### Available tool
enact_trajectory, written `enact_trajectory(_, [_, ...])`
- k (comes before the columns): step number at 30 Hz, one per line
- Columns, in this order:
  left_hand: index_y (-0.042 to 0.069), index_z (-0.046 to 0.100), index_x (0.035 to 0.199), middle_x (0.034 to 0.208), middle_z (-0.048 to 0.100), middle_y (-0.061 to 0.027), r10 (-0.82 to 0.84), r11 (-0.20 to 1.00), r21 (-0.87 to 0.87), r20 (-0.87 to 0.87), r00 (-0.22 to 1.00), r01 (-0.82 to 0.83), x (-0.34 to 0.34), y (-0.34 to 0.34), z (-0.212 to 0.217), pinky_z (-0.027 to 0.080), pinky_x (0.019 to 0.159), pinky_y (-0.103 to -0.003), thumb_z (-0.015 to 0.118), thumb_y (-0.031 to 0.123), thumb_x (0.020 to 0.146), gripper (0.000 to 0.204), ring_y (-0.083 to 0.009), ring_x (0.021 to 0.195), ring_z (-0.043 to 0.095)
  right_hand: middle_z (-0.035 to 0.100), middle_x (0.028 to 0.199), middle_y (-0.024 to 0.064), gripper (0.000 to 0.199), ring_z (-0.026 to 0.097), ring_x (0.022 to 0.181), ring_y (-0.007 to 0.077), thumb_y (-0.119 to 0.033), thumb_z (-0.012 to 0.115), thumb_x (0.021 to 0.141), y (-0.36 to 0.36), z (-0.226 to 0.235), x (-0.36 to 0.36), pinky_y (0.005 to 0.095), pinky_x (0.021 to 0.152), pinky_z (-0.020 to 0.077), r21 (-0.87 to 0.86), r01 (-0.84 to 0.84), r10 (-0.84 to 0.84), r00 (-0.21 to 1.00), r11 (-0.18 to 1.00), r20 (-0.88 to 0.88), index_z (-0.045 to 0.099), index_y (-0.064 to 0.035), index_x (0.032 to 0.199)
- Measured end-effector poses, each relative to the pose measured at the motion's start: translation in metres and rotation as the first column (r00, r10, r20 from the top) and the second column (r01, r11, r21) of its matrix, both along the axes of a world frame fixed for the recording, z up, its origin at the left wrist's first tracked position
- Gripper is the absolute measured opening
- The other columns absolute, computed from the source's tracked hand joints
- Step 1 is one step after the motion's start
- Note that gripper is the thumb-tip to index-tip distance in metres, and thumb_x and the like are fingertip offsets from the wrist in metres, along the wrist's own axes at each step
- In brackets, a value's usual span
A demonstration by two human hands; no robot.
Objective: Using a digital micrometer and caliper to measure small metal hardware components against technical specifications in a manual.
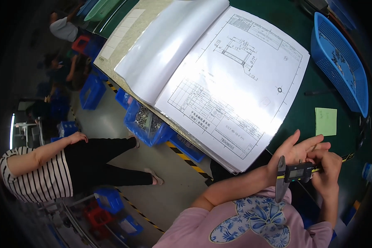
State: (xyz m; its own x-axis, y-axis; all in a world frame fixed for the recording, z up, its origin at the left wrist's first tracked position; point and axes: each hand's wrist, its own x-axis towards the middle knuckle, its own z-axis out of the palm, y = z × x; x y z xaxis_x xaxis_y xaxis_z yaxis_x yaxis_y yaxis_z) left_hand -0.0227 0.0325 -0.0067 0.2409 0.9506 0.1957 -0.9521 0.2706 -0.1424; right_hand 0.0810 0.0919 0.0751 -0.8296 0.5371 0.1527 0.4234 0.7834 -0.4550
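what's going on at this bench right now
A person in a pink floral top holds a digital caliper in both hands: the left hand lies open behind it, and the right hand grips the slide by the display. Any part between the jaws is too small to tell. A binder of technical drawings lies open on the green table, beside a blue basket and a green sticky note.

hands: left hand (295, 149) open-palmed behind digital caliper (295, 172), right hand (327, 167) gripping its beam | table (301, 111): green, open drawing binder (219, 78) far-left, blue basket (339, 62) far-right, green sticky note (326, 121) near hands | left: person in striped top (37, 173) on floor side
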Motion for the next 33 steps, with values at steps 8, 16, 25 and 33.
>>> enact_trajectory(8, [0.002,0.042,0.103,0.092,0.047,-0.0058,0.007,0.97,-0.228,-0.33,0.944,-0.087,-0.007,-0.009,0.009,0.041,0.072,-0.021,0.041,0.023,0.086,0.027,-0.0099,0.084,0.048,0.049,0.053,0.003,0.016,0.046,0.045,0.0189,-0.003,0.06,0.054,0.002,0.006,-0.006,0.0283,0.046,0.0335,0.144,-0.064,0.075,0.995,0.987,-0.071,0.05,-0.0061,0.066])
enact_trajectory(16, [0.005,0.046,0.084,0.075,0.049,-0.0007,-0.105,0.98,-0.192,-0.271,0.957,0.053,-0.003,-0.017,0.013,0.038,0.059,-0.017,0.048,0.019,0.083,0.015,-0.0048,0.066,0.045,0.042,0.048,0.0012,0.018,0.039,0.04,0.0141,-0.004,0.066,0.055,-0.007,0.012,-0.001,0.0276,0.042,0.0273,0.212,-0.113,0.145,0.979,0.971,-0.142,0.051,-0.0068,0.066])
enact_trajectory(25, [0.003,0.048,0.088,0.076,0.052,-0.0022,-0.005,0.955,-0.253,-0.533,0.846,-0.154,-0.005,-0.021,0.016,0.04,0.055,-0.016,0.051,0.016,0.083,0.014,-0.0032,0.064,0.047,0.044,0.051,0.0019,0.023,0.04,0.042,0.0146,-0.01,0.068,0.053,-0.013,0.007,0.01,0.0248,0.042,0.0287,0.116,0.145,-0.124,0.977,0.983,-0.174,0.05,-0.0053,0.066])
enact_trajectory(33, [-0.001,0.048,0.094,0.082,0.051,-0.0015,0.188,0.885,-0.188,-0.692,0.697,-0.425,-0.008,-0.032,0.016,0.041,0.061,-0.017,0.05,0.004,0.081,0.013,-0.005,0.073,0.05,0.037,0.061,-0.0006,0.065,0.036,0.051,0.0081,-0.06,0.065,0.053,0.004,0.009,0.044,0.0199,0.042,0.0232,0.09,0.331,-0.33,0.944,0.939,-0.03,0.043,-0.0012,0.07])
